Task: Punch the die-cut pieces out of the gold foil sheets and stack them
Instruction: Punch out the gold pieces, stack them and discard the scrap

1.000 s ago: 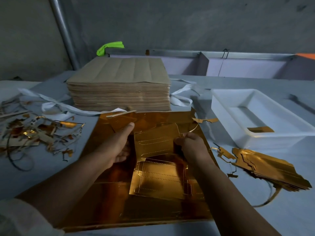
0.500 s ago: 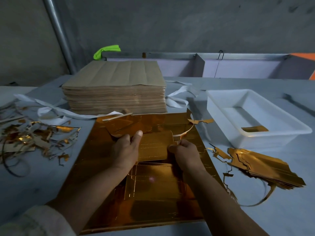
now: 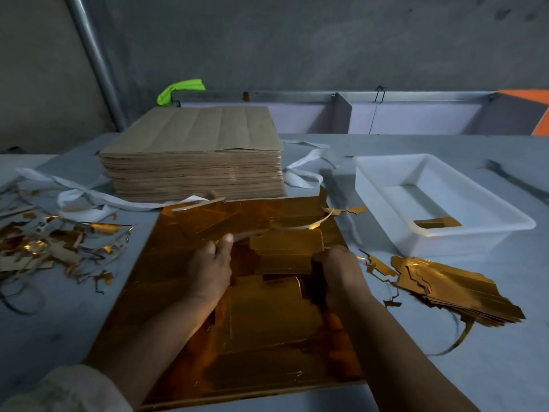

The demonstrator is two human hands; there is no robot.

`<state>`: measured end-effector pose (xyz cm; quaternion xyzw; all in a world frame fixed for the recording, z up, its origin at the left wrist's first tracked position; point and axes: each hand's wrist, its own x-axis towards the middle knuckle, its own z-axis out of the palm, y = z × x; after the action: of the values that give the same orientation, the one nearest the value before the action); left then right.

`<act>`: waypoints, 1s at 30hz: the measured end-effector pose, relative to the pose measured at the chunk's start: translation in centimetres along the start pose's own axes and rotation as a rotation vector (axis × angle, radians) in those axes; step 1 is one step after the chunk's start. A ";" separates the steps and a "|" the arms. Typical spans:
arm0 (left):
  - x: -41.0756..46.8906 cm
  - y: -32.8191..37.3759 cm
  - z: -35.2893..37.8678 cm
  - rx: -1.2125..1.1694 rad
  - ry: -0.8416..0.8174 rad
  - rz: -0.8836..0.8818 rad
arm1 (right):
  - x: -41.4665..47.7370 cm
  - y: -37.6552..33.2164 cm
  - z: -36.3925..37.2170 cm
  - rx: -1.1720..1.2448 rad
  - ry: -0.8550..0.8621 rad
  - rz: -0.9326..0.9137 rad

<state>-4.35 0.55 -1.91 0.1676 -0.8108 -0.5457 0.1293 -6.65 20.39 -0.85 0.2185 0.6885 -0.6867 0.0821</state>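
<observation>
Moved: your left hand [image 3: 209,272] has come in from the left part of the sheet [image 3: 166,278] and now sits at the piece [image 3: 285,251], close to your right hand [image 3: 338,269].
Left hand: fingers curled, thumb up on top, pinching the piece's left edge.
Right hand: curled tight, pinching the piece's right edge.
Piece: between your hands, on the far half of the sheet. It looks partly lifted, but it is too blurry to be sure.
Stack [image 3: 454,286]: lies on the table [image 3: 475,367] to your right, just in front of the tray [image 3: 451,242].
Could go wrong: if you pull fast, the piece may rip where it is still joined.
Also: the thin strip [image 3: 309,226] just behind the piece may hang on and come along.
Also: a hard squeeze may bend the foil.
Edges: the brown pile [image 3: 193,173] sits right at the sheet's far edge, so do not push that way.
Room: some bare table shows between sheet and stack. The scraps [image 3: 59,245] lie off to the left, apart from the sheet.
</observation>
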 end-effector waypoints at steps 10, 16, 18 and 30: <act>0.4 0.0 -0.1 -0.117 0.077 -0.126 | -0.9 -0.1 -2.2 0.276 -0.224 0.090; 0.3 0.2 -0.1 -0.157 0.079 -0.151 | -2.3 -0.3 -2.5 -0.266 -0.439 -0.089; 0.3 0.3 0.0 -0.144 0.093 -0.143 | -2.4 -0.1 -2.1 -0.366 -0.477 -0.128; 0.7 -0.1 0.2 -0.063 0.113 -0.137 | -1.9 0.0 -1.5 -0.438 -0.493 -0.067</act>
<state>-5.10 0.40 -2.10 0.2491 -0.7713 -0.5681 0.1422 -4.64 21.53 0.05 0.0004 0.7859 -0.5569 0.2686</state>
